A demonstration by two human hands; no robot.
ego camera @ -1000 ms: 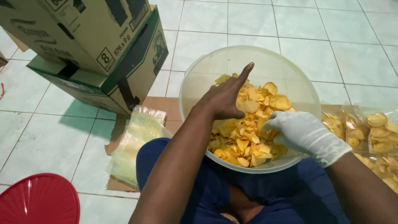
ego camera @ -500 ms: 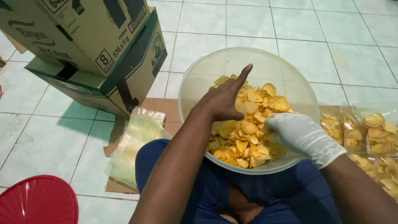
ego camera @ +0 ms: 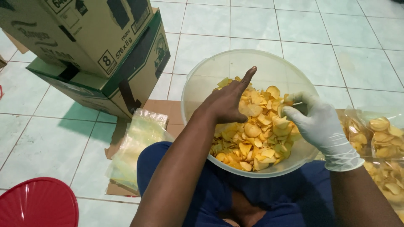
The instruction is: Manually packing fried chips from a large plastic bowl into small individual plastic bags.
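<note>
The bare left hand [ego camera: 227, 103] reaches in from the lower left, forearm slanting up across the lap, palm down over the yellow chips [ego camera: 256, 134] with its index finger stretched out straight toward the far wall of the bowl; whether the curled fingers beneath hold any chips cannot be told. The right hand [ego camera: 317, 124], in a pale disposable glove, comes in from the lower right over the bowl's near rim, its fingers bent and pinching at chips on the right side of the heap. The chips fill the near half of a translucent plastic bowl [ego camera: 219, 69] resting on the person's lap. Filled clear bags of chips [ego camera: 381, 134] lie just right of the bowl. A stack of empty plastic bags [ego camera: 134, 143] lies on flattened cardboard on the tiled floor to the left, beside stacked cardboard boxes [ego camera: 97, 50]. A red plastic lid [ego camera: 35, 204] sits at the lower left.
</note>
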